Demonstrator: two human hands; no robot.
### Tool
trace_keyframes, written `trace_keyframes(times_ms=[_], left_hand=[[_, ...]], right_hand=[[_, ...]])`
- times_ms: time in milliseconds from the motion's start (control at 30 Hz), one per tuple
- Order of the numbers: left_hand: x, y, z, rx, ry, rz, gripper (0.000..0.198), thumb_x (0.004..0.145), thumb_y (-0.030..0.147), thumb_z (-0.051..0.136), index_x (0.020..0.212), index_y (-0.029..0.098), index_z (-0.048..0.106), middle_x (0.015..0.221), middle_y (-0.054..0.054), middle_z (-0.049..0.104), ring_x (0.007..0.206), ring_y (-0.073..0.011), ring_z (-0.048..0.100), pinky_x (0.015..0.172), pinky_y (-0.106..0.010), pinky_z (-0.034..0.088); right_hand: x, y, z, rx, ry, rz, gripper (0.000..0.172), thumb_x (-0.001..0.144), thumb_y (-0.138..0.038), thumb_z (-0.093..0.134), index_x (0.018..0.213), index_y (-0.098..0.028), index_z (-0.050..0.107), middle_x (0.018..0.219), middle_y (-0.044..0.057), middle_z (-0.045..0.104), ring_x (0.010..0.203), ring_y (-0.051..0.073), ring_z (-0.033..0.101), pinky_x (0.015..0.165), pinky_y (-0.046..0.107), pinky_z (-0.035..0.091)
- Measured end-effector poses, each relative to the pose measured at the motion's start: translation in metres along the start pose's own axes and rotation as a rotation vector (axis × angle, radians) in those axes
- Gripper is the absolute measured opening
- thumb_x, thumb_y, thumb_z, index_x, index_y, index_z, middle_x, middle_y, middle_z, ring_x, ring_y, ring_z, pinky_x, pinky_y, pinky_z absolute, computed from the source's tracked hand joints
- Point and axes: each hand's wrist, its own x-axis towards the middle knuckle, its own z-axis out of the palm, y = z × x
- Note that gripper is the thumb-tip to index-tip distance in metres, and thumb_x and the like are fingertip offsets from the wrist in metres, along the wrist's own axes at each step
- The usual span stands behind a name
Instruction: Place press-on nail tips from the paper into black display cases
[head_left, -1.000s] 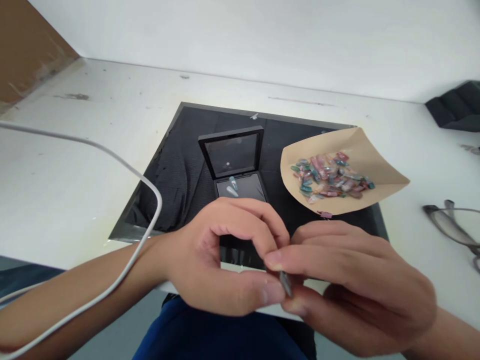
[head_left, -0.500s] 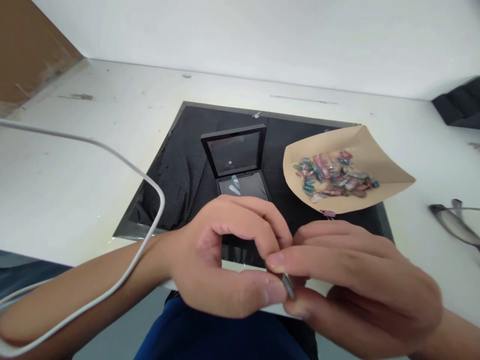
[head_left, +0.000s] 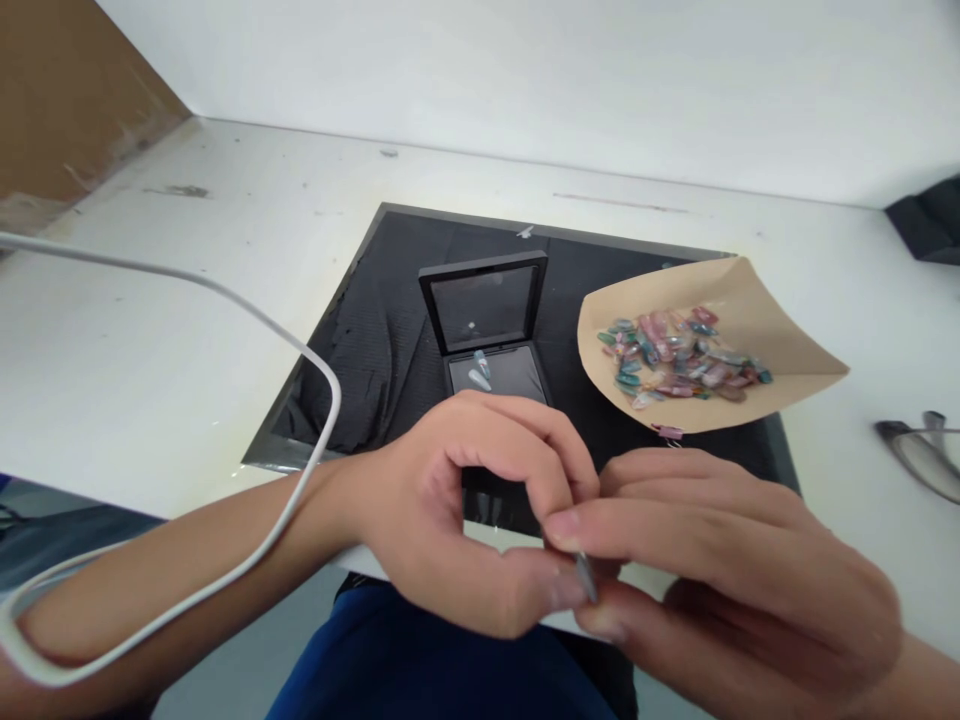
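Both hands meet above the table's near edge and pinch one small grey press-on nail [head_left: 586, 577], seen nearly edge-on. My left hand [head_left: 480, 520] is curled, its thumb and forefinger closed at the nail's left side. From the right, my right hand [head_left: 742, 570] grips it between thumb and forefinger; the fingertips hide most of it. Beyond my left hand stands an open black case [head_left: 484, 300] with a clear window in its raised lid. Two pale blue press-on nails [head_left: 480, 380] lie in its base.
A folded brown paper [head_left: 795, 350] holds many coloured press-on nails [head_left: 675, 360] on a black mat [head_left: 360, 330]. Pink nail [head_left: 667, 432] lies by its near edge. Glasses [head_left: 926, 460] rest at right. A white cable [head_left: 247, 320] crosses my left forearm.
The whole scene has shifted slightly right in view. Both hands keep the same pinch on the nail, with hardly any movement between them.
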Motion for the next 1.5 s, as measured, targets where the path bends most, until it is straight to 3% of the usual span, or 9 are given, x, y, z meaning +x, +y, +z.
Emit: trace_keyframes(times_ms=[333,500,733,900,1133,1333,1500], left_hand=[[-0.002,0.002,0.011,-0.011,0.096,0.000,0.032,0.078,0.031,0.076,0.061,0.014,0.055,0.075,-0.005,0.066,0.064,-0.0091,0.063,0.062,-0.018,0.056],[-0.002,0.004,0.009,0.011,0.042,-0.024,0.023,0.075,0.027,0.074,0.065,0.014,0.057,0.079,-0.006,0.066,0.064,-0.0096,0.062,0.062,-0.020,0.055],[-0.005,0.006,0.017,0.038,0.175,-0.024,0.028,0.080,0.032,0.073,0.066,0.016,0.054,0.078,-0.004,0.065,0.063,-0.0081,0.060,0.064,-0.019,0.054],[-0.003,0.006,0.011,0.067,0.069,-0.033,0.028,0.080,0.031,0.073,0.067,0.015,0.054,0.079,-0.005,0.065,0.066,-0.0090,0.061,0.066,-0.019,0.055],[-0.007,0.004,0.014,-0.009,0.113,-0.034,0.026,0.078,0.026,0.074,0.069,0.015,0.052,0.082,-0.003,0.063,0.063,-0.0059,0.057,0.065,-0.017,0.053],[-0.005,0.004,0.010,-0.038,0.038,-0.058,0.023,0.074,0.022,0.074,0.067,0.013,0.054,0.083,-0.005,0.065,0.066,-0.0069,0.060,0.067,-0.017,0.054],[-0.005,0.002,0.009,-0.032,0.033,-0.054,0.025,0.077,0.026,0.073,0.068,0.015,0.053,0.082,-0.005,0.065,0.064,-0.0073,0.059,0.065,-0.019,0.055]], right_hand=[[-0.003,-0.003,-0.002,0.045,-0.054,-0.001,0.022,0.093,-0.024,0.069,0.112,-0.015,0.063,0.082,-0.001,0.077,0.072,0.009,0.073,0.075,0.019,0.061],[-0.003,-0.004,-0.001,-0.025,0.014,0.013,0.016,0.094,-0.023,0.066,0.109,-0.017,0.065,0.078,-0.001,0.076,0.071,0.011,0.073,0.070,0.021,0.062],[0.000,-0.003,-0.003,0.060,-0.061,-0.008,0.015,0.095,-0.021,0.066,0.108,-0.014,0.063,0.081,-0.002,0.077,0.068,0.007,0.071,0.070,0.018,0.060],[-0.002,-0.001,-0.002,-0.016,-0.073,0.006,0.020,0.094,-0.024,0.068,0.111,-0.017,0.062,0.084,-0.002,0.077,0.070,0.008,0.072,0.074,0.019,0.061],[-0.003,-0.005,-0.003,-0.010,-0.053,-0.002,0.014,0.097,-0.021,0.062,0.107,-0.012,0.066,0.083,0.002,0.078,0.073,0.010,0.073,0.077,0.020,0.060],[-0.002,-0.003,0.003,0.023,0.011,0.014,0.013,0.098,-0.021,0.061,0.107,-0.013,0.065,0.078,-0.001,0.076,0.071,0.007,0.071,0.077,0.017,0.059],[-0.004,-0.004,0.001,-0.008,-0.008,0.015,0.015,0.096,-0.023,0.064,0.108,-0.014,0.065,0.082,0.000,0.077,0.078,0.009,0.073,0.080,0.019,0.060]])
